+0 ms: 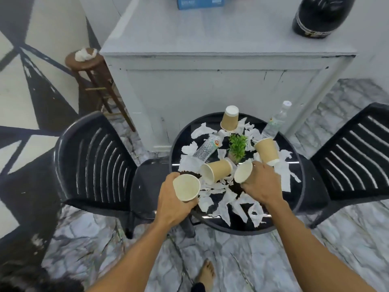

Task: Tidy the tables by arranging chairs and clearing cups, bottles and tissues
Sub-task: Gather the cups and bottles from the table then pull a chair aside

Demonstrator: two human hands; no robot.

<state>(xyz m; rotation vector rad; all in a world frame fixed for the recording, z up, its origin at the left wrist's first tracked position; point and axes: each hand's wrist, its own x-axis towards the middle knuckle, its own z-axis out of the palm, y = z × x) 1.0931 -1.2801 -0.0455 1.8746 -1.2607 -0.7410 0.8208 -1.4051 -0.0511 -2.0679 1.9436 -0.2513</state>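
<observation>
My left hand (174, 199) is nearest, fingers curled round the left cup (186, 187) at the near-left edge of the round black tabletop (242, 232). My right hand (261, 186) wraps the right cup (243, 171) above the tabletop's middle. Both cups are tan paper outside and cream inside, with their mouths tipped toward me, and both are empty. Between them a tipped cup (216, 170) lies on its side, mouth toward me, also empty. An upturned cup (229, 118) stands on its mouth at the far edge. A fifth cup (267, 151) lies just beyond my right hand, white base toward it. A clear bottle (207, 147) lies flat to the left of a small green plant (237, 147), and a capped bottle (275, 121) stands at the far right. I cannot tell what either holds. Torn white tissues (246, 207) litter the tabletop. A black slatted left chair (94, 161) and right chair (357, 148) flank it.
</observation>
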